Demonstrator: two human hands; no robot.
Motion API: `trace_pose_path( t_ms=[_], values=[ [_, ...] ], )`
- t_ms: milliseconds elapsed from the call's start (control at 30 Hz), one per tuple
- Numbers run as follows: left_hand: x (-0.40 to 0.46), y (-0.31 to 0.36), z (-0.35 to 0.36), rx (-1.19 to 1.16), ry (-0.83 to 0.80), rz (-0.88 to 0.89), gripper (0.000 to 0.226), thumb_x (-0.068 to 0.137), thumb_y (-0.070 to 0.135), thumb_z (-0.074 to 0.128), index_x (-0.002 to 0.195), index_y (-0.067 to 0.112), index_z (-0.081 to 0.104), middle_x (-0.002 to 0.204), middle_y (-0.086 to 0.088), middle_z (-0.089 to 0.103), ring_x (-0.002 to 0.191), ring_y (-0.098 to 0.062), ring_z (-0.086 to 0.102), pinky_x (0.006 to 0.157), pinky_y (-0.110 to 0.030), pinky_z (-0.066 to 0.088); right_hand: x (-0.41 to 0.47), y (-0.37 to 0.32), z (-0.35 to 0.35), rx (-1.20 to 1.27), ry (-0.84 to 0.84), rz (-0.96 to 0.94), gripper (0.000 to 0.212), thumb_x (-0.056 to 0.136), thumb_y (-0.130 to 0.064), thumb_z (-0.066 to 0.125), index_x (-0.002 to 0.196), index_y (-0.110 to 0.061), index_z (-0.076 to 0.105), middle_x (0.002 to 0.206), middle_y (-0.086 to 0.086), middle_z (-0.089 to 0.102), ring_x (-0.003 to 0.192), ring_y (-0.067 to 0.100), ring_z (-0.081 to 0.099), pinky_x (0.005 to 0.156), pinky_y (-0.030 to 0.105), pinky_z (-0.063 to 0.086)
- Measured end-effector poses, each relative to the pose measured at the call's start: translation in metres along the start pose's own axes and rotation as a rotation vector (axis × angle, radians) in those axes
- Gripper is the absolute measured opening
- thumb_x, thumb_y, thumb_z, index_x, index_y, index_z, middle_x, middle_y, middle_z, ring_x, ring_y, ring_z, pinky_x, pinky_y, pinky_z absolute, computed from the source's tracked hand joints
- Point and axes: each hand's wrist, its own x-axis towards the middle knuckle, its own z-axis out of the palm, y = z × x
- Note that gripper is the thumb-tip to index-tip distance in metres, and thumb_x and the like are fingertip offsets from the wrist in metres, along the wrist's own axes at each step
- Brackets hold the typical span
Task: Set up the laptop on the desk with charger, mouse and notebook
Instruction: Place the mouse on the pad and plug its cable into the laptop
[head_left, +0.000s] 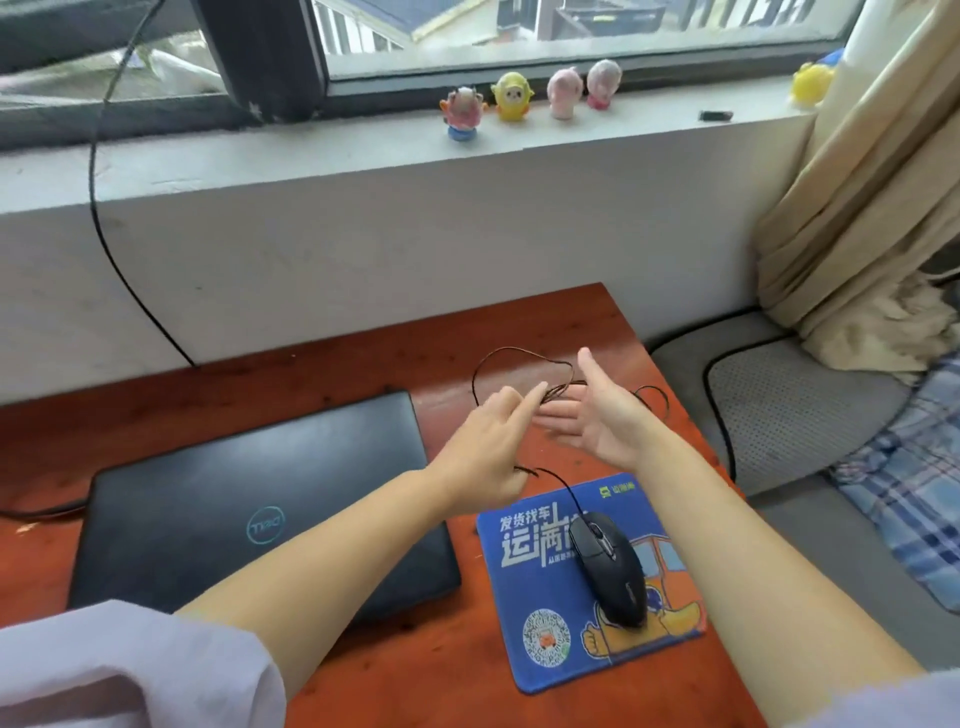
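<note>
A closed black laptop (234, 519) lies on the left part of the red-brown desk (415, 675). A black wired mouse (613, 571) rests on a blue mouse pad (545, 649) at the right. Its thin cable (498, 358) runs up from the mouse and loops near the desk's back edge. My left hand (488, 447) hovers between laptop and pad, lower fingers curled on the cable and index finger stretched toward the loops. My right hand (602, 421) is beside it, palm open, fingers spread over the loops. No notebook is in view.
A thick black cord (96, 218) drops from the window to behind the desk. Several small toy figures (511, 96) stand on the windowsill. To the right are a grey cushion (795, 405), a plaid cloth (914, 493) and a beige curtain (857, 208).
</note>
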Motion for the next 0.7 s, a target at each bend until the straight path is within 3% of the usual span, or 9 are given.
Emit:
trace_pose_path(
  t_ms=[100,200,267,333,400,467,533,600,700],
  values=[
    [-0.012,-0.004,0.003,0.242,-0.079,0.139,0.095,0.062,0.02,0.054,0.147,0.001,0.016,0.109,-0.013,0.049,0.093,-0.029,0.046,0.083,-0.04,0.047,0.011,-0.022,0.009,0.311,-0.107,0.008,0.04,0.094,-0.045,0.043,0.102,-0.006,0.052,0.061,0.0,0.068,0.057,0.013,0.065,0.064,0.028,0.057],
    [-0.019,-0.013,0.009,0.287,-0.183,0.129,0.097,0.067,0.027,0.052,0.149,0.007,0.005,0.117,-0.01,0.045,0.101,-0.026,0.043,0.088,-0.036,0.043,0.019,-0.031,0.009,0.262,-0.078,-0.121,0.024,0.097,-0.024,0.044,0.113,-0.008,0.051,0.043,-0.01,0.042,0.034,0.003,0.034,0.036,0.015,0.035],
    [-0.02,-0.019,0.008,0.103,-0.309,0.003,0.097,0.069,0.03,0.051,0.15,0.015,0.0,0.139,-0.009,0.035,0.125,-0.025,0.032,0.106,-0.035,0.031,0.018,-0.034,0.003,0.084,-0.075,-0.237,0.023,0.098,-0.021,0.042,0.108,-0.01,0.059,0.041,-0.011,0.033,0.034,0.001,0.023,0.035,0.014,0.019],
    [-0.013,-0.023,0.002,-0.23,-0.492,-0.244,0.096,0.069,0.035,0.052,0.15,0.022,0.002,0.157,-0.003,0.013,0.143,-0.017,0.01,0.116,-0.032,0.012,0.014,-0.037,-0.004,0.028,-0.12,-0.3,0.023,0.098,-0.02,0.042,0.105,-0.012,0.062,0.042,-0.011,0.031,0.034,0.0,0.02,0.037,0.016,0.014],
    [0.0,-0.024,-0.008,-0.734,-0.519,-0.523,0.082,0.074,0.04,0.052,0.147,0.027,0.02,0.158,-0.001,0.02,0.143,-0.014,0.017,0.117,-0.035,0.011,0.01,-0.04,-0.01,0.016,-0.182,-0.318,0.025,0.097,-0.021,0.043,0.108,-0.01,0.062,0.043,-0.01,0.03,0.035,0.001,0.019,0.037,0.016,0.014],
    [0.021,-0.022,-0.021,-1.376,-0.337,-0.682,0.048,0.084,0.04,0.051,0.127,0.02,0.046,0.137,-0.006,0.055,0.125,-0.019,0.047,0.109,-0.038,0.029,0.008,-0.039,-0.015,-0.015,-0.245,-0.32,0.028,0.097,-0.022,0.042,0.109,-0.007,0.062,0.044,-0.01,0.03,0.035,0.001,0.019,0.035,0.015,0.015],
    [0.045,-0.022,-0.035,-1.896,-0.064,-0.74,0.033,0.092,0.035,0.041,0.105,0.008,0.055,0.102,-0.012,0.073,0.103,-0.022,0.059,0.089,-0.034,0.043,0.007,-0.035,-0.019,-0.088,-0.277,-0.301,0.03,0.099,-0.023,0.039,0.105,-0.007,0.063,0.043,-0.011,0.032,0.035,0.001,0.019,0.035,0.017,0.011],
    [0.064,-0.023,-0.049,-2.092,0.207,-0.841,0.038,0.099,0.03,0.033,0.096,-0.001,0.055,0.077,-0.011,0.068,0.083,-0.021,0.059,0.075,-0.036,0.054,0.008,-0.031,-0.025,-0.191,-0.275,-0.248,0.03,0.1,-0.023,0.038,0.1,-0.009,0.064,0.042,-0.011,0.033,0.035,0.001,0.02,0.036,0.018,0.011],
    [0.078,-0.027,-0.065,-2.052,0.456,-0.946,0.031,0.101,0.016,0.034,0.074,0.004,0.043,0.064,-0.004,0.04,0.048,-0.013,0.04,0.042,-0.024,0.054,0.012,-0.027,-0.032,-0.32,-0.174,-0.22,0.026,0.099,-0.021,0.04,0.093,-0.012,0.064,0.05,-0.011,0.043,0.044,0.004,0.031,0.041,0.015,0.025]
  ],
)
